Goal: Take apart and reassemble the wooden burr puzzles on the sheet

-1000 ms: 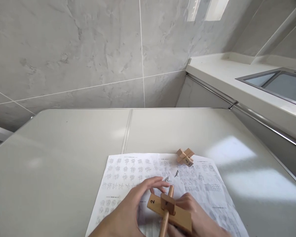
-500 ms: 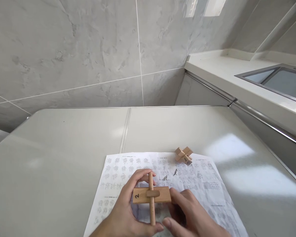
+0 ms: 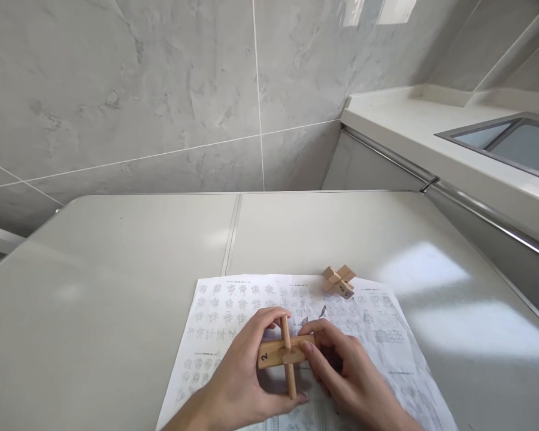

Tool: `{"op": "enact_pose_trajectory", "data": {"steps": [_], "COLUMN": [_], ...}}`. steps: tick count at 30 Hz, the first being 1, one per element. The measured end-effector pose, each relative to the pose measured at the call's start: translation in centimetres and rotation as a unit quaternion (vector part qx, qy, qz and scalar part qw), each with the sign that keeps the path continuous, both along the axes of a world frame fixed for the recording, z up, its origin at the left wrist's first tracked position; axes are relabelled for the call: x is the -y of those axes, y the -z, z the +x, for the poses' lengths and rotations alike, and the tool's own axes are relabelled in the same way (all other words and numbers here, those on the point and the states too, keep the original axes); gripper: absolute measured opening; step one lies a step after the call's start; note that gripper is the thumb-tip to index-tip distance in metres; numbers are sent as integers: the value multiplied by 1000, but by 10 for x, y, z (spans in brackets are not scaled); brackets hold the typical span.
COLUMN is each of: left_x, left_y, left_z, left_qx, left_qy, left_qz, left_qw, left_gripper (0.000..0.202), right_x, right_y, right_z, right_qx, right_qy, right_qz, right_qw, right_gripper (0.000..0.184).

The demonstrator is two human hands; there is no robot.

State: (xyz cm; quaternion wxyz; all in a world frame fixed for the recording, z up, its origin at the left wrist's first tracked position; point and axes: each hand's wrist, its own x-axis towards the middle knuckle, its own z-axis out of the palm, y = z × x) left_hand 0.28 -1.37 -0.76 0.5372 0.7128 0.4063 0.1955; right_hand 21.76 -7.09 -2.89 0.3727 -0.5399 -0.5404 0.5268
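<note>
Between my hands is a wooden interlocking puzzle [image 3: 272,352]: a flat bar marked "2" crossed by a round rod, with a short rounded piece at the crossing. My left hand [image 3: 240,374] grips the rod end to end, fingers at its far tip and thumb at its near tip. On the flat bar's right end, my right hand [image 3: 348,365] closes with thumb on top near the crossing and fingers behind. A second wooden puzzle [image 3: 340,281], a cross of square bars marked with a "3", rests at the back edge of the printed sheet [image 3: 233,323], beyond my right hand.
The sheet, covered in small puzzle diagrams, lies on a pale folding table [image 3: 130,299] with a seam across it. A grey tiled wall [image 3: 184,90] stands behind. To the right is a white counter [image 3: 395,114] with a sink [image 3: 516,140].
My right thumb has come up onto the flat bar near the crossing, and my right fingers have moved behind its end. The held puzzle has tilted and shifted slightly right.
</note>
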Motion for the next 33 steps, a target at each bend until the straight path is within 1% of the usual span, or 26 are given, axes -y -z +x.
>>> {"op": "enact_pose_trajectory", "data": {"steps": [4,8,10,15,21,27,33], "left_x": [-1,0,1,1,1,2,0], "left_y": [-3,-3,-3,-2,2,2,0], "left_z": [2,3,3,2,3,5,1], "left_qx": [-14,-46,-50,-56,-53,-50,-61], "left_qy": [-4,-11,-12,-10,-14,-27,-35], "left_qz": [-16,-31,-28,-20,24,46,41], "left_qw": [1000,998,998,998,998,997,997], "left_gripper": [95,96,96,97,104,98,96], "right_x": [1,2,2,0,-1,-2,-6], "right_y": [3,4,5,3,1,1,-4], "right_z": [1,-1,-1,0,-1,1,8], "right_qx": [-20,6,12,-2,-35,-61,-68], "right_qy": [6,27,34,23,40,57,79], "right_qz": [-27,-19,-19,-44,-63,-74,-86], "right_qw": [999,999,999,999,997,994,991], "right_gripper": [39,39,40,47,49,49,51]}}
